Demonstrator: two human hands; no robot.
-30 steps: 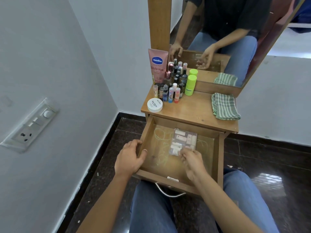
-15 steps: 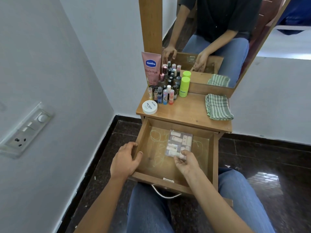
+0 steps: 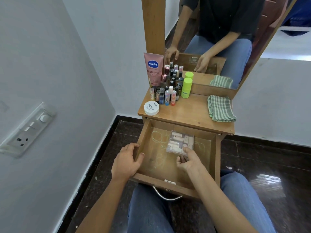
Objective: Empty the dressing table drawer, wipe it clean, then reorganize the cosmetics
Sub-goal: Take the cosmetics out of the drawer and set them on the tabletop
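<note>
Drawer (image 3: pixel 213 158) stands pulled out below the desk (image 3: pixel 190 111) top. The left grip (image 3: pixel 126 161) is curled over the drawer's left wall, thumb inside and fingers outside, holding it.

The right grip (image 3: pixel 188 159) is inside the drawer. Its thumb lies on the near edge of the clear case (image 3: pixel 180 142) and the other fingers are curled beneath, so the pinch is closed on the case. The case holds small pale pieces and sits toward the drawer's back centre. Cannot tell whether its near edge is lifted. The drawer floor bears greenish scribbles.

On the desk:
- Pink Vaseline tube (image 3: pixel 153 68), upright at back left.
- Cluster of small bottles (image 3: pixel 168 91), just beside the tube.
- Lime-green bottle (image 3: pixel 186 88), right of the cluster.
- White jar (image 3: pixel 151 107), at the front-left corner.
- Folded checked cloth (image 3: pixel 219 108), at the right edge.
</note>
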